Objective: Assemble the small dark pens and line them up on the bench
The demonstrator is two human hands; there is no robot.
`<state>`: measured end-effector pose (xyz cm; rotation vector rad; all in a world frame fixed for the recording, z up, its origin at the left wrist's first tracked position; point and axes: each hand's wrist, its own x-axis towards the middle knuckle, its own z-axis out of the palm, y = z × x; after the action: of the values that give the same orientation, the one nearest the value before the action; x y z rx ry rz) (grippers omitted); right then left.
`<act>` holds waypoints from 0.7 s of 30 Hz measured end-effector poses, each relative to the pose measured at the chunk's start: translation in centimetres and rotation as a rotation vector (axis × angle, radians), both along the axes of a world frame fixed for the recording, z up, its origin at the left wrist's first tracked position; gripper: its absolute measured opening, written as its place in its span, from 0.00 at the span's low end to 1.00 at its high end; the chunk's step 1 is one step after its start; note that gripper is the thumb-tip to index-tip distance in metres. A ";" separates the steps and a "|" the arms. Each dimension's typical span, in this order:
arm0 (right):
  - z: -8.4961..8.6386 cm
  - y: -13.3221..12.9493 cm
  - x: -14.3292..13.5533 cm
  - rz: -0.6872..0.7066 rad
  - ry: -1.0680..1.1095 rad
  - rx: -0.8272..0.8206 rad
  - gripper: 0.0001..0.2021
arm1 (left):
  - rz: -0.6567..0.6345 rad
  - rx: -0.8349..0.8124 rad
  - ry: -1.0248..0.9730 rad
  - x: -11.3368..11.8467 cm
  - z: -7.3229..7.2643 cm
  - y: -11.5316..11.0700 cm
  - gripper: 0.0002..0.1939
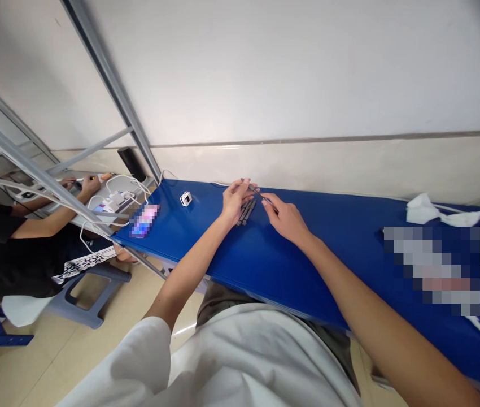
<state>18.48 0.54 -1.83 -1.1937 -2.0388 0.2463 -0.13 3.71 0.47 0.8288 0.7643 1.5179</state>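
A slim dark pen slants between my two hands above the blue desk. My left hand is closed at its upper left end, with thumb and fingers pinched together. At the other end, the fingers of my right hand are wrapped round the pen's lower part. Several similar dark pens lie side by side on the desk, just below and beside my left hand, which partly hides them. The fine details of the pen are too small to make out.
A small white cube-like object and a lit phone lie to the left on the blue desk. Crumpled tissue and a blurred-out item are at right. Beyond a metal bed frame, another person sits on a grey stool.
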 end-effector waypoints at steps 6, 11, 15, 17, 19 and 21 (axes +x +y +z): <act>-0.1 0.1 0.1 -0.014 0.000 -0.006 0.28 | 0.077 0.033 -0.037 -0.5 0.4 0.1 0.19; 0.0 0.1 0.2 -0.015 0.004 0.004 0.27 | 0.136 0.042 -0.069 -1.0 0.5 0.4 0.18; 0.2 0.0 0.2 -0.016 0.001 0.002 0.27 | 0.116 0.022 -0.067 -0.9 0.7 0.2 0.20; 0.3 0.0 0.2 -0.017 -0.002 -0.003 0.27 | 0.099 0.010 -0.065 -0.7 0.7 0.1 0.21; 0.3 -0.1 0.2 -0.019 -0.003 -0.006 0.27 | 0.083 0.004 -0.061 -0.6 0.6 0.1 0.22; 0.3 -0.1 0.2 -0.021 0.003 -0.002 0.27 | 0.070 0.018 -0.050 -0.6 0.4 0.1 0.23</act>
<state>18.70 0.40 -1.49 -1.2143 -2.0230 0.2398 -0.69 3.83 0.89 0.7814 0.7505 1.6035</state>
